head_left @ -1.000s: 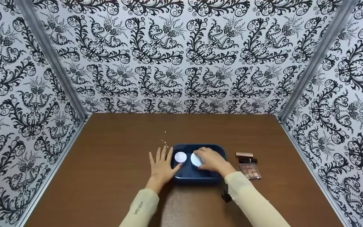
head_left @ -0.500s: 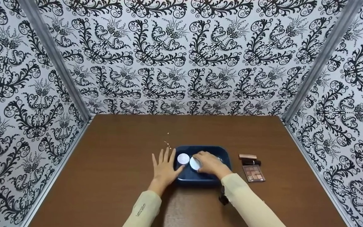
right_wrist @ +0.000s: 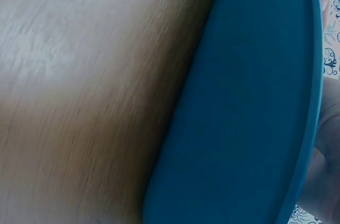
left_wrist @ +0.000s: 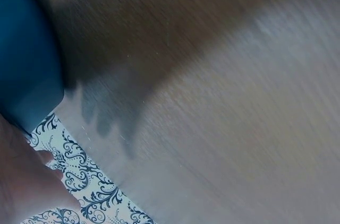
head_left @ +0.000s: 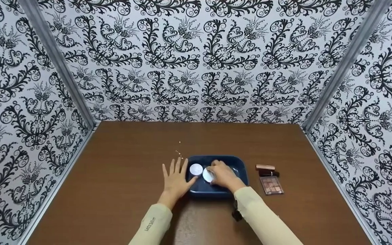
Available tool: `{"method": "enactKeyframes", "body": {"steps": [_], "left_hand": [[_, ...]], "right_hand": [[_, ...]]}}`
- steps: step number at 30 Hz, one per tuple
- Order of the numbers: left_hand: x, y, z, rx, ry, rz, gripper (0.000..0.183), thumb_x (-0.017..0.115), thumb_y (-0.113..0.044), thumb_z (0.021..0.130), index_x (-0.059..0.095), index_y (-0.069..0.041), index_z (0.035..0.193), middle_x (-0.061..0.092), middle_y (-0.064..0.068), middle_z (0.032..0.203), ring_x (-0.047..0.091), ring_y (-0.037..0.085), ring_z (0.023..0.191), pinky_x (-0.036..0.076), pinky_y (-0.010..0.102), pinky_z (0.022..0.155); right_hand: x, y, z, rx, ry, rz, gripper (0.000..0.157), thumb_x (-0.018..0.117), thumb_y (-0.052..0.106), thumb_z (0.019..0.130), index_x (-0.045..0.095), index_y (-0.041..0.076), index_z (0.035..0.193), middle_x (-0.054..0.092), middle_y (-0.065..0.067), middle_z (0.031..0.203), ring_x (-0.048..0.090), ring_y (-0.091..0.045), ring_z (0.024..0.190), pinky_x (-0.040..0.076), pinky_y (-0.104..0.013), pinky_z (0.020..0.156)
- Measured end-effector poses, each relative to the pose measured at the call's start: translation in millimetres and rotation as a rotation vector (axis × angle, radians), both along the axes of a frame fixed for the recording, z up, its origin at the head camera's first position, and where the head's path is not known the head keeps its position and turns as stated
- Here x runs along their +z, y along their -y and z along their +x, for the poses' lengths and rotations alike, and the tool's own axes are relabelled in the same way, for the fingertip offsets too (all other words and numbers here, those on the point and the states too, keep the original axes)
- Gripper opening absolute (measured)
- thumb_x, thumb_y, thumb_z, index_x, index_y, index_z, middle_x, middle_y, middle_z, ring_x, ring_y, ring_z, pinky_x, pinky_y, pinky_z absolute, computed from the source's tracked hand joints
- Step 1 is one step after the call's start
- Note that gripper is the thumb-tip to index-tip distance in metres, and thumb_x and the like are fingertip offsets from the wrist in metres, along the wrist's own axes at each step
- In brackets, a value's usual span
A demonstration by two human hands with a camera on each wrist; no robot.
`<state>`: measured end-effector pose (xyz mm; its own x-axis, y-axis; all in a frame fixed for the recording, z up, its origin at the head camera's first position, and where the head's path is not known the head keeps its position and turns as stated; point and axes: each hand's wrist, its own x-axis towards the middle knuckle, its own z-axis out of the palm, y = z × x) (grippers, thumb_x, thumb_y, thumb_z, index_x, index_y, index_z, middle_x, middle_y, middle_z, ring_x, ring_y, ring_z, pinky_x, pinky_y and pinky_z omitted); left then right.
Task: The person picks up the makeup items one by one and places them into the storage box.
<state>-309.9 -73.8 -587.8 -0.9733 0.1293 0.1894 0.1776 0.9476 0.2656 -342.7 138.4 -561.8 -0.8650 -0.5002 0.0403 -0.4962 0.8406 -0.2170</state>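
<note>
The person's right hand (head_left: 225,175) has its fingers curled over a round white-topped container (head_left: 208,175), gripping it from above, thumb on the near side, inside the dark blue tray (head_left: 213,195). Just to its left in the same tray sits a smaller round white-topped container (head_left: 196,169); whether the two touch, I can't tell. The left hand (head_left: 175,183) is spread flat-fingered at the tray's left edge, its thumb reaching over the rim near that smaller one. Right of the tray, on the brown wood-grain tabletop (head_left: 124,163), an eyeshadow palette (head_left: 271,185) lies nearest, a black tube (head_left: 269,173) just beyond it, and a rose-gold tube (head_left: 265,167) farthest. Black-scrolled white wallpaper (head_left: 182,68) rises behind.
</note>
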Motion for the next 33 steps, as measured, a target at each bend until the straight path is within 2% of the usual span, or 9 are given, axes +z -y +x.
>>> {"method": "enactKeyframes", "body": {"steps": [7, 14, 26, 33], "left_hand": [[4.4, 0.0, 2.3, -0.004, 0.026, 0.001, 0.084, 0.051, -0.067, 0.09, 0.033, -0.018, 0.157, 0.031, 0.015, 0.162, 0.024, 0.038, 0.152, 0.008, 0.069, 0.119], [6.1, 0.4, 1.2, -0.006, 0.019, 0.003, 0.084, 0.053, -0.066, 0.09, 0.035, -0.018, 0.156, 0.031, 0.014, 0.163, 0.024, 0.038, 0.152, 0.009, 0.069, 0.119], [10.3, 0.4, 4.3, 0.006, 0.023, 0.018, 0.083, 0.055, -0.065, 0.089, 0.037, -0.017, 0.155, 0.036, 0.016, 0.16, 0.026, 0.039, 0.151, 0.01, 0.069, 0.119], [7.9, 0.6, 3.0, 0.009, 0.036, 0.001, 0.084, 0.052, -0.067, 0.09, 0.034, -0.019, 0.156, 0.034, 0.015, 0.161, 0.024, 0.037, 0.152, 0.008, 0.068, 0.12]], "right_hand": [[-3.8, 4.9, -1.7, -0.059, 0.016, 0.008, 0.053, 0.086, 0.02, 0.077, 0.069, 0.011, 0.127, 0.058, -0.013, 0.118, 0.054, -0.029, 0.105, 0.055, -0.045, 0.087], [-2.3, 4.1, -0.1, -0.06, 0.006, 0.023, 0.053, 0.085, 0.021, 0.078, 0.068, 0.01, 0.126, 0.06, -0.013, 0.117, 0.056, -0.029, 0.105, 0.054, -0.045, 0.089], [7.0, 1.8, 5.9, 0.008, -0.014, -0.009, 0.045, 0.08, 0.015, 0.081, 0.067, 0.006, 0.123, 0.065, -0.015, 0.124, 0.059, -0.034, 0.113, 0.051, -0.046, 0.097], [11.5, 0.4, 4.7, -0.022, 0.013, 0.01, 0.044, 0.077, 0.019, 0.086, 0.065, 0.009, 0.127, 0.064, -0.013, 0.127, 0.059, -0.033, 0.119, 0.049, -0.046, 0.102]]}}
